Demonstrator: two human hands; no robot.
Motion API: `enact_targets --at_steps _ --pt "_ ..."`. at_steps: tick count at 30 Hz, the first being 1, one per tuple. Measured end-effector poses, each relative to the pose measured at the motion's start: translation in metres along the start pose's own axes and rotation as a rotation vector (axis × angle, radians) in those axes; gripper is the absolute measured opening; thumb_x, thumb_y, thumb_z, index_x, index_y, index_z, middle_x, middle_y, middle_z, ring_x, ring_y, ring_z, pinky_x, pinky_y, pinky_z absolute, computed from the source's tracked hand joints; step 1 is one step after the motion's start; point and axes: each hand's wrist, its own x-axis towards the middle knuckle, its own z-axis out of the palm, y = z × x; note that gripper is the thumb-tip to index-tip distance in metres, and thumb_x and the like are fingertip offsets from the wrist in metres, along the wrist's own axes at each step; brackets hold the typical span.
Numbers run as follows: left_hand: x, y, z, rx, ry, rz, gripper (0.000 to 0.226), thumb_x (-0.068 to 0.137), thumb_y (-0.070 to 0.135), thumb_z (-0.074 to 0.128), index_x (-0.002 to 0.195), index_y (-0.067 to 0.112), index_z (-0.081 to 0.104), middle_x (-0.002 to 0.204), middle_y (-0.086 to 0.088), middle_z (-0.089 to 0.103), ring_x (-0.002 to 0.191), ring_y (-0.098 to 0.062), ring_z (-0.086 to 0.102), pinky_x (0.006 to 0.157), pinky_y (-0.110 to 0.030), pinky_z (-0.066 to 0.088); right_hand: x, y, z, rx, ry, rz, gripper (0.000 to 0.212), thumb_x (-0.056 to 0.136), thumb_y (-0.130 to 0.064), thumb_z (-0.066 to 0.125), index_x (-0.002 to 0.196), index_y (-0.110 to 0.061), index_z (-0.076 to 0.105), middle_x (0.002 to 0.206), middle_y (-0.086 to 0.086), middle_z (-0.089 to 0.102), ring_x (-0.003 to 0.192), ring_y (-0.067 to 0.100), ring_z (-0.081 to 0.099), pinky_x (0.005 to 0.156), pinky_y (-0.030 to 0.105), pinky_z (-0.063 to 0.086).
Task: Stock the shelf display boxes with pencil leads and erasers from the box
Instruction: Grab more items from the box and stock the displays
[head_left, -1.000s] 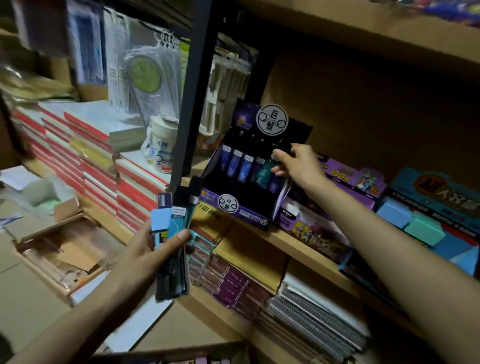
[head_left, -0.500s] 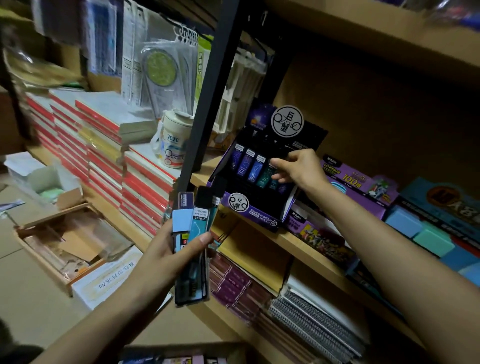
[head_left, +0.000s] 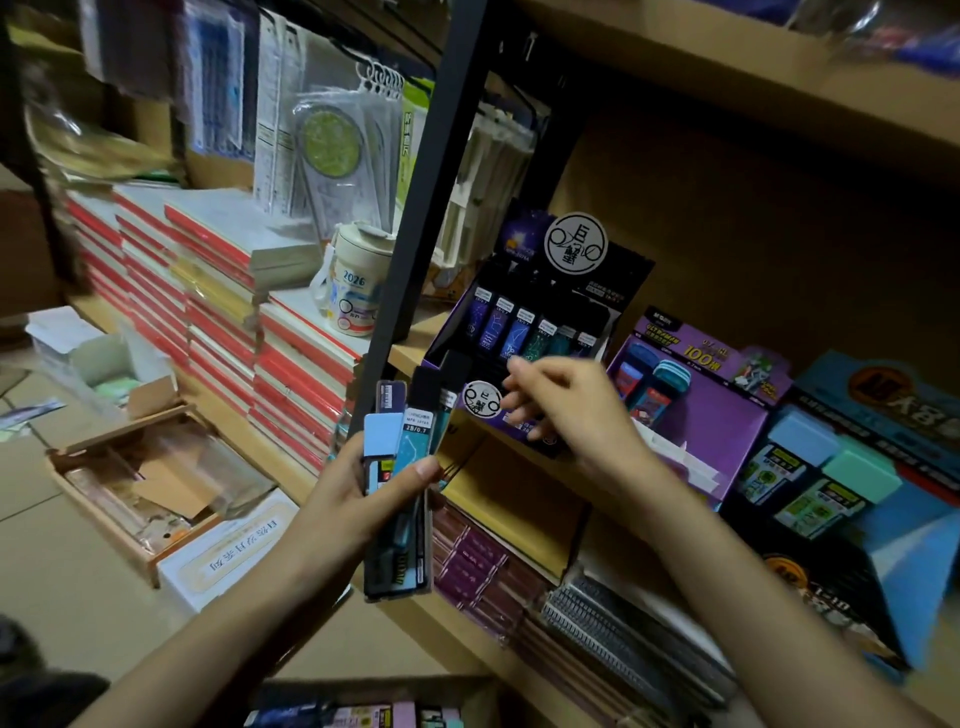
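Tight on the left of the display box (head_left: 597, 291), with a black post (head_left: 415, 218) just beside its edge. Open at the front, above the shelf lip (head_left: 408, 358). Hemmed on the right by a purple box (head_left: 696, 415) just beside it.

Left hand (head_left: 358, 499) raised in front of the post, thumb laid across the front. Grip closed round a fan of lead cases (head_left: 410, 441), held upright, tops overlapping the display box's lower front corner.

Right hand (head_left: 571, 410) hovering before the display box's front panel, wrist bent, fingers (head_left: 519, 402) pointing left. Grip loose, half curled, holding nothing. Touching the panel or not: cannot tell through the blur.

Row of cases (head_left: 519, 332) standing inside the display box. Supply box (head_left: 363, 714) at the bottom edge, below both arms.
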Motion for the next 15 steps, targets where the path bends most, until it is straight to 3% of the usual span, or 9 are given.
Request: enact_targets --at_steps 4,7,11,15 --pt "0.0 -0.005 0.006 0.031 -0.013 -0.016 0.058 0.062 0.044 0.068 0.115 0.027 0.052 0.098 0.003 0.072 0.088 -0.019 0.071 0.075 -0.037 0.056 -0.041 -0.003 0.033 0.228 -0.123 0.046 0.024 0.088 -0.037 0.06 0.1 -0.016 0.062 0.085 -0.002 0.066 0.069 0.006 0.065 0.055 0.019 0.051" --pt "0.0 -0.008 0.009 0.04 -0.053 -0.031 0.054 0.067 0.041 0.069 0.117 0.024 0.053 0.103 -0.004 0.071 0.091 -0.022 0.071 0.078 -0.038 0.057 -0.047 -0.003 0.042 0.351 -0.125 0.126 0.026 0.086 -0.034 0.063 0.104 -0.015 0.057 0.084 -0.001 0.064 0.062 0.002 0.062 0.052 0.018 0.049" --pt "0.0 -0.01 0.012 0.084 -0.11 -0.033 0.052 0.07 0.039 0.066 0.118 0.024 0.052 0.101 0.002 0.072 0.088 -0.019 0.071 0.068 -0.025 0.057 -0.044 0.009 0.036 0.49 -0.128 0.162 0.014 0.093 -0.021 0.055 0.093 -0.007 0.06 0.078 0.001 0.064 0.06 0.002 0.061 0.05 0.016 0.047" --pt "0.002 -0.009 0.013 0.075 -0.086 -0.06 0.053 0.071 0.04 0.064 0.118 0.02 0.052 0.1 -0.004 0.072 0.088 -0.021 0.071 0.064 -0.025 0.056 -0.034 0.016 0.02 0.565 -0.022 0.172 0.012 0.093 -0.016 0.055 0.084 -0.011 0.062 0.083 0.002 0.067 0.068 0.007 0.062 0.057 0.018 0.05"
